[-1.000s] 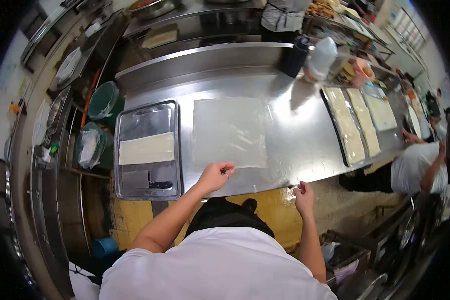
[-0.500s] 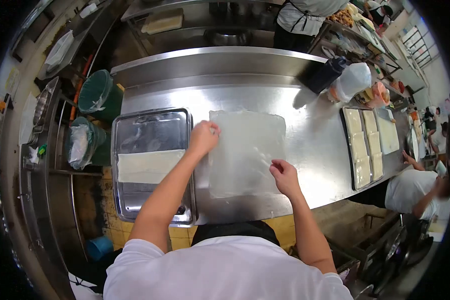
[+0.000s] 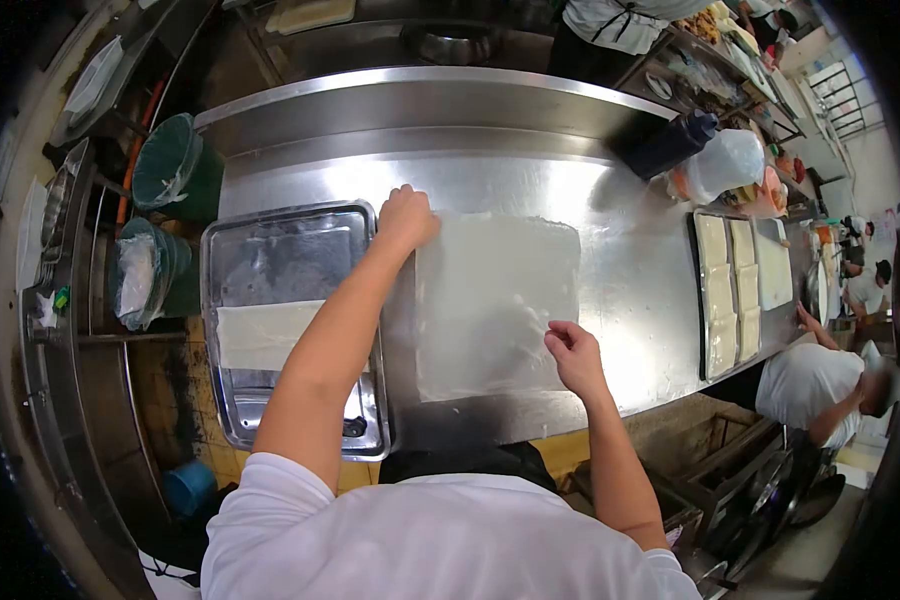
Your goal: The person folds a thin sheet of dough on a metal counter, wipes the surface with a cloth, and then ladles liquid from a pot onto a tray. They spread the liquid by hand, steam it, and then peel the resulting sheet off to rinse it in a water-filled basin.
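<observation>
A thin, pale square sheet that looks like dough point(image 3: 495, 290) lies flat on the steel table, with whitish smears towards its lower right. My left hand point(image 3: 407, 217) is at the sheet's far left corner, its fingers curled; what sits between them, if anything, is hidden. Over the right edge of the sheet is my right hand point(image 3: 576, 358), thumb and fingers drawn in, with nothing visible in them. Left of the sheet, a metal tray point(image 3: 295, 235) holds a folded pale dough strip point(image 3: 265, 335), partly covered by my left forearm.
A dark tray point(image 3: 705, 330) of several folded pale pieces and a white board point(image 3: 773, 270) lie at the right. A dark bottle point(image 3: 670, 145) and plastic bags point(image 3: 725, 165) stand behind. Green bins point(image 3: 175, 165) line the left side. A co-worker point(image 3: 810, 385) is at the right.
My left hand has moved away from me towards the table's back, still by the sheet's left corner. My right hand has barely moved. The camera view has shifted slightly.
</observation>
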### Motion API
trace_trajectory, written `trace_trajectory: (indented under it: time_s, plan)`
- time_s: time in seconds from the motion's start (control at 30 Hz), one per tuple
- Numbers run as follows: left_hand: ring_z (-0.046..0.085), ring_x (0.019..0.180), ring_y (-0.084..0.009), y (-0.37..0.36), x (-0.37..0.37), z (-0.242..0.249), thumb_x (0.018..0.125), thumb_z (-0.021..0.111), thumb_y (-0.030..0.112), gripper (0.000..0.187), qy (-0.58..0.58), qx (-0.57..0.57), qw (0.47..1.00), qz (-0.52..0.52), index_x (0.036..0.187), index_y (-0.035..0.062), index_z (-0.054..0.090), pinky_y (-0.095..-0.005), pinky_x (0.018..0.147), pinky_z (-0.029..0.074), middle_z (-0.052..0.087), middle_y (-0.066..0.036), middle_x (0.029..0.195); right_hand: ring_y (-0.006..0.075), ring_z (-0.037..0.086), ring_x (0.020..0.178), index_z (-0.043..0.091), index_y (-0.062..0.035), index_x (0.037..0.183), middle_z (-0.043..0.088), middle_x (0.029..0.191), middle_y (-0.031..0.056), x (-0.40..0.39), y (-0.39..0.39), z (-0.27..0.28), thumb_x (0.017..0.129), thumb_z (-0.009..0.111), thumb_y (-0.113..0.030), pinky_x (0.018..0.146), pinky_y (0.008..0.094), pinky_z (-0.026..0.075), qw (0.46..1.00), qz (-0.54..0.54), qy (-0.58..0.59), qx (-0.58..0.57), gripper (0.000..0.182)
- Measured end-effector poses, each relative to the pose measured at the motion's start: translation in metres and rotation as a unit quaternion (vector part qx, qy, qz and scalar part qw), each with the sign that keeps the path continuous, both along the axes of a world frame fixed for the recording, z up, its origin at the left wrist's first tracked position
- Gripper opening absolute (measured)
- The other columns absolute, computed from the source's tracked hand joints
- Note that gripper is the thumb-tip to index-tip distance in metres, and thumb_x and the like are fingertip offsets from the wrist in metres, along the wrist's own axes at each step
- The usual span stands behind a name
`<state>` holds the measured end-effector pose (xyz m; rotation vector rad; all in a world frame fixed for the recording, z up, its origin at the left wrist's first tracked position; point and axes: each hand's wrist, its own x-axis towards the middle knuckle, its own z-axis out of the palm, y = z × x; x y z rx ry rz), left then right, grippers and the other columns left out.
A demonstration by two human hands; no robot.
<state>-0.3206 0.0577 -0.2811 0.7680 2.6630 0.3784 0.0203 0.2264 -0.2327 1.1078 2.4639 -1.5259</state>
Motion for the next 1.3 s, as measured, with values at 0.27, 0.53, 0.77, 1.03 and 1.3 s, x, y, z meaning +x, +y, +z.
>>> trace_trajectory:
  time_s: [0.27,0.53,0.77,1.03,1.3]
  plan:
    - [0.069,0.104,-0.0338,0.002,0.005,0.002,0.082,0.076,0.027,0.025,-0.013,0.011,1.0,0.021,0.096,0.007,0.076,-0.044,0.093,0.054,0.074,-0.017,0.108,0.0131,0.064,0.079,0.07,0.0062,0.114,0.071,0.088,0.0088,0.057,0.062,-0.013,0.089,0.071,-0.009,0.072,0.0281,0.052,0.989,-0.141,0.027,0.033,0.029]
    - [0.07,0.099,-0.0347,0.007,0.002,-0.012,0.083,0.073,0.022,0.023,-0.054,0.018,0.997,0.056,0.101,0.0072,0.073,-0.0434,0.089,0.055,0.074,-0.017,0.102,0.0184,0.066,0.089,0.068,0.0078,0.115,0.071,0.098,0.0132,0.148,0.124,-0.032,0.09,0.067,-0.007,0.08,0.0307,0.053,0.963,-0.237,-0.002,0.127,0.029]
    - [0.069,0.102,-0.0378,0.008,0.015,0.001,0.092,0.065,0.02,0.018,-0.035,0.032,0.998,0.042,0.097,0.0062,0.074,-0.0465,0.092,0.054,0.074,-0.019,0.104,0.0149,0.064,0.084,0.067,0.007,0.117,0.071,0.098,0.0105,0.12,0.135,-0.037,0.091,0.067,-0.009,0.074,0.029,0.053,0.971,-0.226,0.025,0.072,0.03]
    - [0.071,0.095,-0.0331,0.008,-0.008,-0.037,0.081,0.082,0.029,0.03,-0.085,0.158,0.979,0.096,0.096,0.0044,0.075,-0.0418,0.086,0.055,0.075,-0.018,0.098,0.0175,0.068,0.087,0.069,0.0069,0.113,0.074,0.096,0.0128,-0.003,0.108,0.0,0.091,0.068,-0.013,0.081,0.0303,0.054,0.988,-0.088,0.085,0.096,0.03]
    - [0.073,0.09,-0.0287,0.008,-0.006,0.011,0.078,0.084,0.029,0.028,-0.159,0.043,0.984,0.068,0.092,0.0047,0.079,-0.0382,0.085,0.056,0.076,-0.016,0.093,0.0311,0.073,0.096,0.07,0.0036,0.115,0.075,0.104,0.0207,-0.158,0.081,0.009,0.088,0.069,-0.019,0.086,0.0385,0.056,0.984,0.111,0.076,0.113,0.035]
